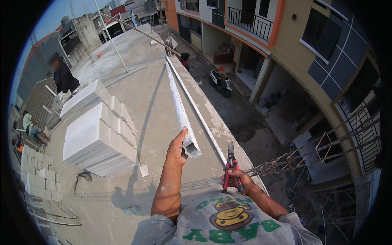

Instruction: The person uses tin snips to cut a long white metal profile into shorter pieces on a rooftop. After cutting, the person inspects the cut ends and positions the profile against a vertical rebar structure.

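Observation:
My left hand (176, 147) is closed round the near end of a long whitish metal channel (182, 112), whose squarish hollow end faces me. The channel stretches away from me toward the far part of the roof edge. In my right hand (241, 179) is a pair of tin snips (230, 163) with red and black handles. Its blades point up and away, slightly apart at the tips, and do not touch the channel's end. Between the channel and the roof edge runs a thinner pale bar (200, 116).
White blocks (96, 134) are stacked at left, with a trowel (143, 166) beside them. A person in dark clothes (64, 77) is behind the stack. Right of the roof edge is a drop to a lane with a parked scooter (220, 83). Tied rebar (306, 151) juts out there.

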A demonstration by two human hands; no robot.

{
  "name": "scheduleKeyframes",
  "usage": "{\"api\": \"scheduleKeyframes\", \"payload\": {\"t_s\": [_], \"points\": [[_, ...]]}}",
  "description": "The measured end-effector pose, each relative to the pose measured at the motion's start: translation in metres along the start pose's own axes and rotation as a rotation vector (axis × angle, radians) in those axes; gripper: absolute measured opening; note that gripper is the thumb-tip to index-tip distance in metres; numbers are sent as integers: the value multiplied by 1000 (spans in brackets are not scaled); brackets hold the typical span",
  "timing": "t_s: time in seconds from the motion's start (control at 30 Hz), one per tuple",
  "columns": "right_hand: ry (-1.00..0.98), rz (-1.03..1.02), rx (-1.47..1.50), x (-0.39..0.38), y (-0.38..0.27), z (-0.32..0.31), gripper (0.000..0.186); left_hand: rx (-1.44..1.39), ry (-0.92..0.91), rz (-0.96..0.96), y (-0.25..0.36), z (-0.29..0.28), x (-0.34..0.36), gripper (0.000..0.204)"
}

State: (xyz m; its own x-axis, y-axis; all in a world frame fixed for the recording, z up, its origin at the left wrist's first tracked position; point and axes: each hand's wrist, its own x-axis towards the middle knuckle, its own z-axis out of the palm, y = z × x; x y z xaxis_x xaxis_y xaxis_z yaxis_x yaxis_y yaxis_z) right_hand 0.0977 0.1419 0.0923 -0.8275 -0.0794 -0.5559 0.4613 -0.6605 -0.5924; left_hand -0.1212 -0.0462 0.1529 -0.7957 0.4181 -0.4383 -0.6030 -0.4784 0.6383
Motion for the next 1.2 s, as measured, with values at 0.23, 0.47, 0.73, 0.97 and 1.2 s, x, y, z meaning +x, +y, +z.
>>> {"api": "scheduleKeyframes", "payload": {"t_s": [0.23,0.47,0.73,0.97,1.2], "points": [[4,-25,-44,-6,-5,-3,45,-87,33,7,-2,11,2,39],[60,-166,-365,-19,-15,10,54,-111,10,26,-3,19,1,44],[49,-789,-1354,-31,-69,41,62,-174,-99,75,13,8,-3,34],[-99,-1046,-1701,-31,-121,96,59,-131,-228,32,44,-22,0,52],[-121,-1233,-1905,5,-141,143,55,-154,-183,46,69,-35,-6,65]]}}
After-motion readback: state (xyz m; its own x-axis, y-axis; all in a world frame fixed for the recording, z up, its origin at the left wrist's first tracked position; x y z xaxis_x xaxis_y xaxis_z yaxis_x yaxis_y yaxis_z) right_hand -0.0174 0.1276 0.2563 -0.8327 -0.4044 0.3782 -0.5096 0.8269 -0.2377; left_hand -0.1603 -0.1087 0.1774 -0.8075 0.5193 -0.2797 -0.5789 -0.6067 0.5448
